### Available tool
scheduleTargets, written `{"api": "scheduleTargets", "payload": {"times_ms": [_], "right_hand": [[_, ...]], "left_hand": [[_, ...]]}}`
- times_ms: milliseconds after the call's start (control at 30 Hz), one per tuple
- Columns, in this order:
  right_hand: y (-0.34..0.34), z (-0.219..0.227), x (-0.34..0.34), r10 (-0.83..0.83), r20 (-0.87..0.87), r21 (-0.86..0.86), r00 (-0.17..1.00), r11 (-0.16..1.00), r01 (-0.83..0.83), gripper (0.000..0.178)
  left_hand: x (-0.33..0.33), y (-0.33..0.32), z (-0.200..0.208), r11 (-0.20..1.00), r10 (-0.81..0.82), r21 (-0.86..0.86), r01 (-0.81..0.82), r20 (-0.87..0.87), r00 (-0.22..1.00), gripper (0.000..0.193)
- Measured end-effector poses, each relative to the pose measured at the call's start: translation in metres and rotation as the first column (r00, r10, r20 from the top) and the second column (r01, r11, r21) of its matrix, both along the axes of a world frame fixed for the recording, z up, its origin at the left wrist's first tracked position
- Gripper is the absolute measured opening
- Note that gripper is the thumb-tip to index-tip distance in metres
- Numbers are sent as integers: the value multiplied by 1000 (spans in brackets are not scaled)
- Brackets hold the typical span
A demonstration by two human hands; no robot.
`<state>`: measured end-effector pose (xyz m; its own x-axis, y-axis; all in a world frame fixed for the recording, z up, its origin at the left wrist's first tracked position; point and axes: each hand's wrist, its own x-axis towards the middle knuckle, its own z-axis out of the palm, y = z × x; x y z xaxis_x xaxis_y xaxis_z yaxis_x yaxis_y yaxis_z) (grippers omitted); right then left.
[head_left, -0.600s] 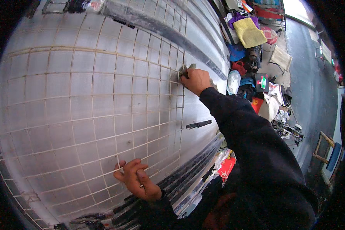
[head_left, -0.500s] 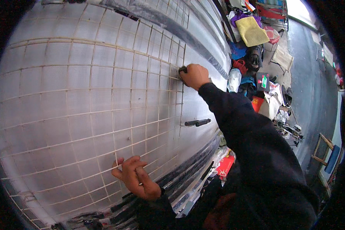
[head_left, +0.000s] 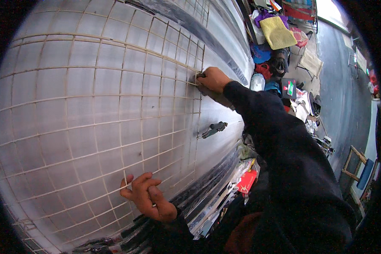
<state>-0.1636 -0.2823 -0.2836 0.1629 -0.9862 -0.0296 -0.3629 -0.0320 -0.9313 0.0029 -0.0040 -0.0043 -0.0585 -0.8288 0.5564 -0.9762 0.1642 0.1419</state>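
Observation:
A large off-white wire grid panel point(head_left: 89, 120) spreads over a pale smooth surface on my left. My left hand point(head_left: 150, 197) is closed at the panel's lower part, thumb and fingers curled around one of its wires. At the panel's right edge, higher up, my right hand point(head_left: 216, 79) is closed on something small and dark; the fingers hide most of it, and a grey patch shows beneath the hand. Between the two hands, a dark grey clamp-like tool point(head_left: 214, 129) sits at the same edge, its handles pointing right.
Long dark bars or strips point(head_left: 167, 211) lie along the bottom beside a red package point(head_left: 247, 181). A plastic-wrapped bar point(head_left: 173, 21) runs past the panel's top. To the right are a yellow cloth point(head_left: 278, 33), bags, a cream folding stool point(head_left: 311, 63) and a wooden frame point(head_left: 354, 165).
The wire grid has shifted slightly up and left in view. My right hand is a little higher, and the clamp-like tool has turned. My left hand keeps its grip on the wire.

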Motion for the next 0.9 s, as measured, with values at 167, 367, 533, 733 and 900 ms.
{"api": "scheduleTargets", "payload": {"times_ms": [167, 367, 533, 733, 900], "right_hand": [[42, -34, 14, -284, 304, -128, 909, 934, 334, 31], [62, -66, 86, -644, 514, 59, 567, 686, 726, 14], [93, -57, 76, -666, 746, 641, -3, 718, 271, 29], [80, -23, 33, -455, 889, 455, 49, 890, 21, 27], [50, -10, 47, -518, 673, 388, 528, 855, 344, 27]], "left_hand": [[8, -4, -2, 1000, -18, -10, 18, 10, 1000, 39], [3, 3, 1, 999, 11, 48, -12, 15, 1000, 32], [3, 4, 0, 998, 22, 54, -21, -15, 1000, 43], [1, 5, 1, 998, 21, 64, -17, -57, 998, 45], [-1, 5, 3, 998, 3, 70, 0, -41, 999, 44]]}}
